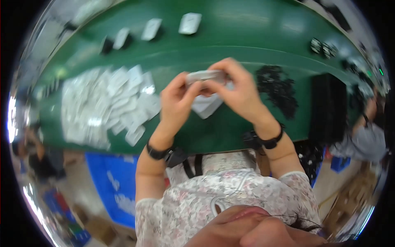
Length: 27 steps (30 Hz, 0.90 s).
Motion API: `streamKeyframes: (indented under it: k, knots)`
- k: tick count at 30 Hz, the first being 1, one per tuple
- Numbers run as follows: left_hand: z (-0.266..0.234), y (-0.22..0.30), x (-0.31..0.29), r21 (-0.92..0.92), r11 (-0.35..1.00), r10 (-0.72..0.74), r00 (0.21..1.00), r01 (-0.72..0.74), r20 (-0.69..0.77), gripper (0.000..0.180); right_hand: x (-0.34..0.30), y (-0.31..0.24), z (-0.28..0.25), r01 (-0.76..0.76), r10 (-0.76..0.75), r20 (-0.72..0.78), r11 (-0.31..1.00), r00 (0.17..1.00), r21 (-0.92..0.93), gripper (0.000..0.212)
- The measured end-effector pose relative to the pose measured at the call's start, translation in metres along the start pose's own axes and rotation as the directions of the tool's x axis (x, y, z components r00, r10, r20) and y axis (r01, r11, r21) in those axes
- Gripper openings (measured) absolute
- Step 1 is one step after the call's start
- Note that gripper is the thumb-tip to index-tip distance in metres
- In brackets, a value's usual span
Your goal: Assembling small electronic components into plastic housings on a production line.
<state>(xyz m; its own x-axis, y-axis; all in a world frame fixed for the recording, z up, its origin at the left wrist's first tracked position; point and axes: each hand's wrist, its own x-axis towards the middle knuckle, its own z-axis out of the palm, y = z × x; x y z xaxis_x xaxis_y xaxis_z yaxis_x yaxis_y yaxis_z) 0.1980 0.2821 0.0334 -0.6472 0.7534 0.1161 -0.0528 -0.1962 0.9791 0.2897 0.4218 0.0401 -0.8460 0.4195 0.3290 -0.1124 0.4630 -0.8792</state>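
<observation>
Between both hands, above the green table, is a small flat white plastic piece [204,75]. My left hand [177,96] pinches its left end, thumb toward me. My right hand [238,88] grips the right end, its fingers curled around the edge. Just under the hands sits a white block or box [206,106], partly covered by them. A large heap of similar white pieces [123,96] lies to the left of my left hand. To the right of my right hand is a pile of small black parts [276,88]. Blur hides the piece's details.
White boxes [189,23] stand spaced along the far side of the green table [230,41]. A black bin [328,107] is at the right, with dark-and-white items [323,47] beyond it. A blue bin [115,185] stands below the near edge. Other people [362,136] are at the sides.
</observation>
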Motion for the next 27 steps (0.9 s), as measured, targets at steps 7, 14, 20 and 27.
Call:
streamKeyframes:
  k: [7, 14, 20, 27]
  knots:
    - [-0.005, -0.01, -0.003, 0.076, 0.996, -0.044, 0.999, 0.044, -0.006, 0.011, 0.005, 0.007, -0.005, -0.013, 0.014, 0.134, 1.0, 0.991, -0.01, 0.022]
    - [-0.005, -0.01, -0.002, 0.064, 0.994, -0.09, 0.996, 0.089, 0.01, 0.019, 0.002, 0.014, -0.006, 0.14, -0.136, 0.129, 0.99, 0.982, -0.021, 0.024]
    - [-0.004, 0.002, -0.012, 0.148, 0.989, -0.012, 1.0, 0.014, -0.018, 0.021, -0.001, 0.004, -0.002, 0.158, -0.157, 0.075, 0.987, 0.985, 0.0, 0.023]
    - [-0.012, 0.013, -0.078, 0.202, 0.977, 0.122, 0.966, -0.076, -0.227, 0.024, -0.029, -0.011, 0.031, 0.136, -0.196, 0.244, 0.961, 0.95, 0.243, 0.023]
